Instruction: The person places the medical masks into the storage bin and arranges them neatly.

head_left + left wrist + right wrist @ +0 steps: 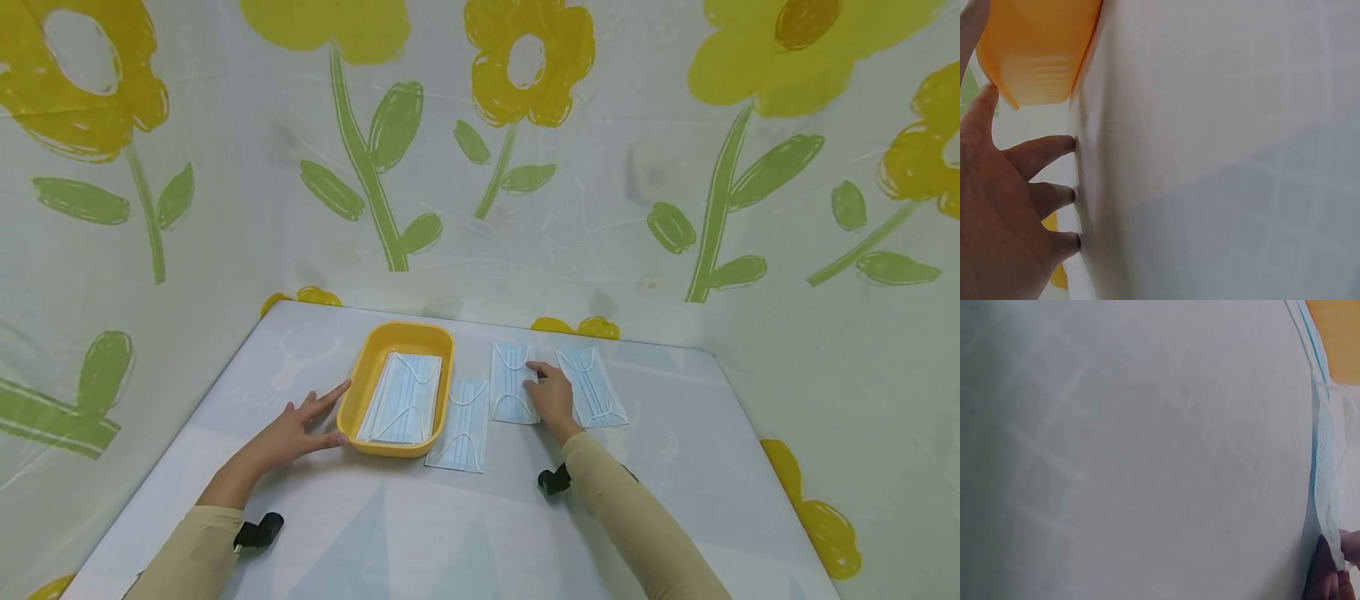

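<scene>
A yellow tray [390, 451] holds a stack of pale blue face masks [405, 400] with white ear loops. My left hand [288, 437] is spread at the tray's left side, its index fingertip and thumb at the rim. In the left wrist view, the other fingertips of that hand [1004, 194] rest on the table beside the tray [1041, 50]. With my right hand [553, 398] I pinch the right edge of the middle mask [510, 383]. The right wrist view shows this mask [1322, 462] slightly lifted between thumb and fingers.
One mask [459, 442] lies along the tray's right side. Another mask [596, 387] lies slanted to the right of my right hand. A flower-printed curtain [585, 208] stands behind the table [420, 533], and black wrist devices [259, 530] sit below both hands.
</scene>
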The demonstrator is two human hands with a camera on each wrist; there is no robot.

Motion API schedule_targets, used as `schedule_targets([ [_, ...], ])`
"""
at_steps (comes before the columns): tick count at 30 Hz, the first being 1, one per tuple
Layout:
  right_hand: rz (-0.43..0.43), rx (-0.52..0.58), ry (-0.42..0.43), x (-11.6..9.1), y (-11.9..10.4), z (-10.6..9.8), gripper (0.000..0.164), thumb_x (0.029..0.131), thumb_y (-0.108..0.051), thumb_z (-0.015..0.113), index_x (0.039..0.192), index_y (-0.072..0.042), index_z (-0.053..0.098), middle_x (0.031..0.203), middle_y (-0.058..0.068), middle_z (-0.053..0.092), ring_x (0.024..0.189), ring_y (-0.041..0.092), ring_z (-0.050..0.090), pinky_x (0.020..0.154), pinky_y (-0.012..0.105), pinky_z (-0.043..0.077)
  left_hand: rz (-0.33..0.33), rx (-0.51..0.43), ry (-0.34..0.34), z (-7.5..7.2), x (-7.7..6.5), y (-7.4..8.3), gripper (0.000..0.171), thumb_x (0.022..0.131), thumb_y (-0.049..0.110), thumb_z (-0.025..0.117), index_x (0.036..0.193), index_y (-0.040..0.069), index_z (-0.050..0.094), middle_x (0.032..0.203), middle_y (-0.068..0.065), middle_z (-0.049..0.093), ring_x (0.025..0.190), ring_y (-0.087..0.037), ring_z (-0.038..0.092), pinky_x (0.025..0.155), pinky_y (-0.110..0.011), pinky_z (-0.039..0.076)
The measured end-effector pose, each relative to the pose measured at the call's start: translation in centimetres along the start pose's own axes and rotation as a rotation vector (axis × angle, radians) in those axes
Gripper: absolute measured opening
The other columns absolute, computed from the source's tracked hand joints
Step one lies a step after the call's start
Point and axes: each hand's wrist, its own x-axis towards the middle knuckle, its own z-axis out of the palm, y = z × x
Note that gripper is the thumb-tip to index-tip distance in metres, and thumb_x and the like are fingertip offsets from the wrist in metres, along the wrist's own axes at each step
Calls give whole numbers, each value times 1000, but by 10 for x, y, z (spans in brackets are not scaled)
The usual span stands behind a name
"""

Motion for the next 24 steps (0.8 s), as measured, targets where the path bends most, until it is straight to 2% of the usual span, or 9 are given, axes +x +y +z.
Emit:
schedule_targets([
  [7,2,46,-6,-3,1,-1,36,96,-9,67,132,-9,67,128,15,66,111,30,59,103,46,51,-19,6,-3,1,0,0,97,84,56,76,162,32,25,167,-16,22,150,-56,4,111,-81,0],
  [14,-20,51,16,-6,1,-1,36,95,-7,69,132,-7,67,127,16,67,115,32,61,99,46,53,-11,0,-2,1,0,0,96,84,55,77,162,29,27,166,-17,23,149,-57,4,113,-79,-2],
  [24,-44,96,49,-7,3,-1,36,95,-6,69,131,-8,68,125,13,67,108,29,62,92,43,54,-4,1,1,1,0,-2,96,85,56,76,162,32,25,166,-16,23,150,-55,4,113,-79,-2],
])
